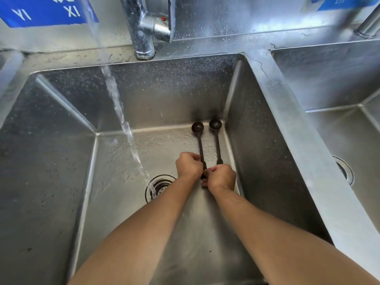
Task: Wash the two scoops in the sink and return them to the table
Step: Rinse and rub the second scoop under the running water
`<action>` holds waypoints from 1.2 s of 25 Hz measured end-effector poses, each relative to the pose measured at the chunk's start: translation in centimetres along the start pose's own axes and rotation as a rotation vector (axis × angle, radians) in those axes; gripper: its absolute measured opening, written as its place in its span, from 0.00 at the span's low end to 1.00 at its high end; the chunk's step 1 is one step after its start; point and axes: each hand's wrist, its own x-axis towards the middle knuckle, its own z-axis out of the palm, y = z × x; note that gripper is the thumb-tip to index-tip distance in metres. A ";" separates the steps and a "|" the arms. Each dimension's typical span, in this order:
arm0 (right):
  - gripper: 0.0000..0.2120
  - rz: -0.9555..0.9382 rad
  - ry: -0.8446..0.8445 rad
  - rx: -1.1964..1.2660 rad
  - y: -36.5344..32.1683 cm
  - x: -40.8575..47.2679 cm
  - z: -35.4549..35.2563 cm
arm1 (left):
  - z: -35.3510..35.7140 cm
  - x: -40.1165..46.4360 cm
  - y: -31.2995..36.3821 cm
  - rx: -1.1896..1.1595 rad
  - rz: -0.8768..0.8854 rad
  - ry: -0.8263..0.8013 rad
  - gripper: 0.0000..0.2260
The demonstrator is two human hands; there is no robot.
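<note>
Two dark scoops, side by side on the sink floor by the right wall, bowls pointing to the far corner: left scoop (199,145), right scoop (217,138). Handles near parallel, ends meeting under the hands. Left hand (189,166) curled around the left scoop's handle, fingers wrapped from the left. Right hand (221,176) curled too, pinching at the handle ends where the two meet; hard to tell whether holding one handle or both, though the right scoop's handle runs straight under its knuckles. Both forearms reaching down into the sink (61,140).

Water (121,112) running in a slanting stream, landing near the drain (159,187), left of the hands and apart from the scoops. Scoop bowls lying outside the stream. Sink floor wet and spattered. Tap (147,27) at the back ledge, a second basin (339,89) to the right, blue label (45,11) on the back wall.

Judging by this: scoops already in the sink and water on, so washing apparently under way or about to start, with no way of telling how clean. Probably left: rinsing under the stream, shutting the tap, carrying both back to the worktop, which lies out of view.
</note>
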 end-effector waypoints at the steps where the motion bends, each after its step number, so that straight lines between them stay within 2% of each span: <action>1: 0.09 -0.020 -0.004 -0.032 -0.1 0.0 0.1 | 0.0 0.1 0.0 0.006 0.001 0.005 0.10; 4: 0.10 -0.050 -0.003 -0.113 -0.3 -0.1 0.3 | 0.2 0.0 0.3 0.034 0.002 0.023 0.11; 9: 0.09 0.060 0.021 -0.022 -0.7 -0.4 0.3 | 0.6 0.0 0.6 0.066 -0.001 0.032 0.12; 20: 0.07 0.017 0.040 -0.114 -1.1 -0.2 0.2 | 0.8 0.1 -0.1 0.083 0.041 0.043 0.12; 25: 0.07 -0.149 0.066 -0.343 -1.6 -1.6 -1.1 | -0.6 -1.8 -0.9 0.053 0.082 -0.003 0.14; 30: 0.16 -0.220 -0.013 -0.412 -2.6 -3.6 -3.1 | -3.4 -4.3 -2.6 0.105 0.145 -0.045 0.15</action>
